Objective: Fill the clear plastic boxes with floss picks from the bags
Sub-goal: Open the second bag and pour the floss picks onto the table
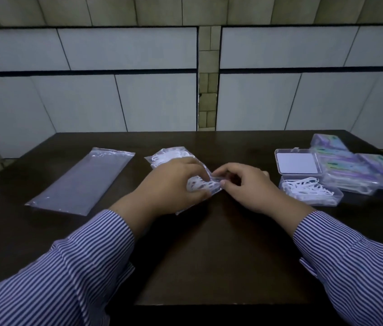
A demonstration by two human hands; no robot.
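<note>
Both forearms in striped sleeves reaching forward over the dark bench point(209, 255), wrists angled inward. Left hand point(174, 184) palm-down, fingers curled around a small bag point(205, 185) of white picks at bench centre. Right hand point(247, 187) meeting it, thumb and forefinger pinching the bag's right end. Open box point(310, 189) just right, holding loose picks, lid flipped back. Stacked boxes point(350, 165) beyond. Flat empty bag point(82, 182) lying left.

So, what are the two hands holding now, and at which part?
Both hold one clear bag of floss picks. The left hand presses on its middle, and the right hand's fingers pinch its near right end.
</note>
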